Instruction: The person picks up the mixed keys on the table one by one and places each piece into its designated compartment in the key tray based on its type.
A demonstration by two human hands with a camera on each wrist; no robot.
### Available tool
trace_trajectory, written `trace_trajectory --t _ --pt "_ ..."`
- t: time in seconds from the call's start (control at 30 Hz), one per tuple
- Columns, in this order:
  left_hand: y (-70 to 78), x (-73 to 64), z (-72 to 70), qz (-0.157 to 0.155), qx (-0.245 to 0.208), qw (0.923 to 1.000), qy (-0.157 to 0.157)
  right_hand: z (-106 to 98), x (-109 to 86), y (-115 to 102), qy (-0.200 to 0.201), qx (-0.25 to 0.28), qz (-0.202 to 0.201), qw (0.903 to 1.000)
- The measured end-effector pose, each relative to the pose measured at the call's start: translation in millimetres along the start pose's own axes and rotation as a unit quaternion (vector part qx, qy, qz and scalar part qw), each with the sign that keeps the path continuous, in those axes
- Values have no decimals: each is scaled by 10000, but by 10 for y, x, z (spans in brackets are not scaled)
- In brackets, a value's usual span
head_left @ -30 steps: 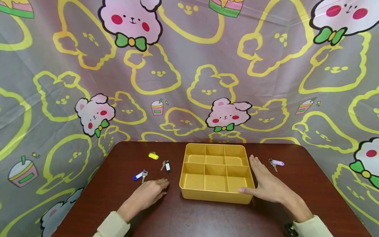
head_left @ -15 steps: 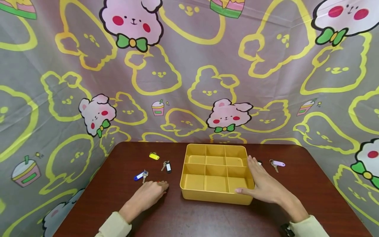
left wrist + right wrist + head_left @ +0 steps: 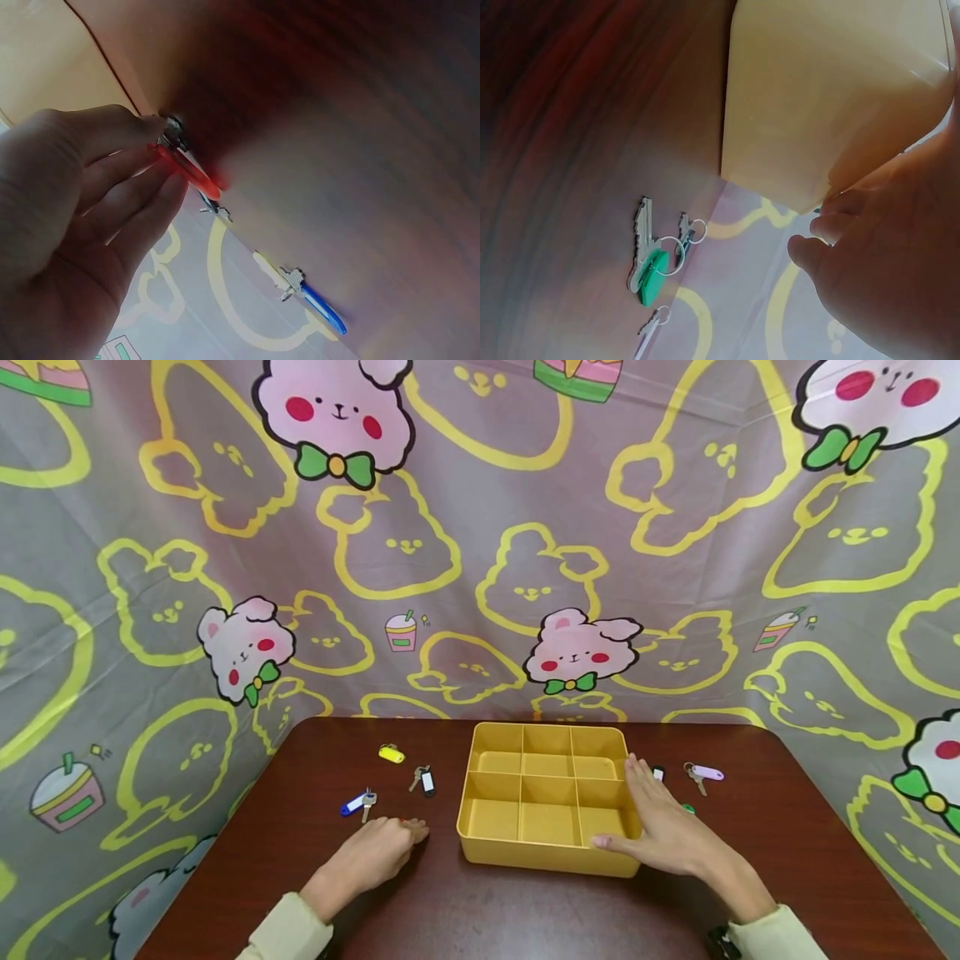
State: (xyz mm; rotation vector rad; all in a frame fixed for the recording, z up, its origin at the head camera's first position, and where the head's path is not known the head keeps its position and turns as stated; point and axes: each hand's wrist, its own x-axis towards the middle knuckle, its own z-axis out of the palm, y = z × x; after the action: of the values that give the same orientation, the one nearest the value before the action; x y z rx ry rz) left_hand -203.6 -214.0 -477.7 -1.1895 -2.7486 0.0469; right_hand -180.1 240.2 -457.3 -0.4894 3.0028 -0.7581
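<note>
Left hand (image 3: 375,853) is pinching red key tag (image 3: 195,178), apparently requiring lifting, while outspread right hand (image 3: 670,828) is steadying six-compartment box (image 3: 547,855) at three o'clock.

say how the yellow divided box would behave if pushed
The yellow divided box looks stiff: its straight walls would likely hold shape. Wide and low on the table, it should probably slide, not tip. Thin walls suggest it may be fairly light.

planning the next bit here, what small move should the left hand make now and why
Probably lift the red key tag just clear of the table: the left hand seems to pinch it low there, while the right hand rests against the yellow box, whose compartments look empty.
</note>
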Motion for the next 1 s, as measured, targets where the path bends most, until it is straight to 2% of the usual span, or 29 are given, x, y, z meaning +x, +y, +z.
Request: trace_trajectory --t 0.17,0.43,0.6,0.8,1.0 --pt "3 0 -1 21 28 10000 -61 13 -7 -8 32 -43 -17 10000" --pt "-18 11 22 114 114 9997 197 44 -11 11 16 -13 7 10000" --pt "-30 21 37 68 158 9995 250 51 -12 13 8 17 24 10000" --pt "-15 27 34 193 275 9988 357 45 -28 -9 -43 31 70 10000" --pt "5 30 -4 129 107 9988 464 37 -33 -13 -40 62 102 9999"
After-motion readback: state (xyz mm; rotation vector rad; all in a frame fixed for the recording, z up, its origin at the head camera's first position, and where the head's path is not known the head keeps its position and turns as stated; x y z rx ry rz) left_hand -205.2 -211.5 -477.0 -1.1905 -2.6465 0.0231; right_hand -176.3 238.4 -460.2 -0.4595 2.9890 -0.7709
